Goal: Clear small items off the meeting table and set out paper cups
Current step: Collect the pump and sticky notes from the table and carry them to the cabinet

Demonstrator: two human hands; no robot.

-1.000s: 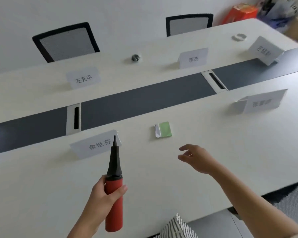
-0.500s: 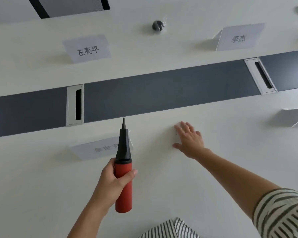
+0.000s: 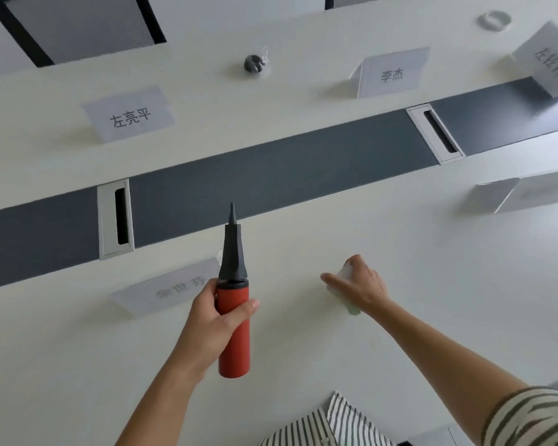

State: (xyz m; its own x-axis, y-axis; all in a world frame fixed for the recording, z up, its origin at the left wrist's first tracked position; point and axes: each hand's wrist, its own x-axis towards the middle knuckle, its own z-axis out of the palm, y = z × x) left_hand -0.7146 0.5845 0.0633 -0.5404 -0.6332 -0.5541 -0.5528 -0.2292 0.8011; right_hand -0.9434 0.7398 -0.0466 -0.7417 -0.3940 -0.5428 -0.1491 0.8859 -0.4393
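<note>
Gripping one red balloon pump [image 3: 234, 329] upright above the white table [image 3: 432, 284], the left hand [image 3: 215, 320] is clenched. To its right, the right hand [image 3: 358, 286] grasps one green-and-white packet [image 3: 351, 305]. Five name cards [image 3: 129, 114] stand around.

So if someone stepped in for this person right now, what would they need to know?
Left hand: gripping the red air pump upright, above the table.
Right hand: closing on the small green-and-white packet; whether it has left the table is unclear.
Still lying out on the far side: a dark wrapped item and a white ring-shaped thing.
Name cards are standing.
No paper cups in view, so setting them out is left to do.
</note>
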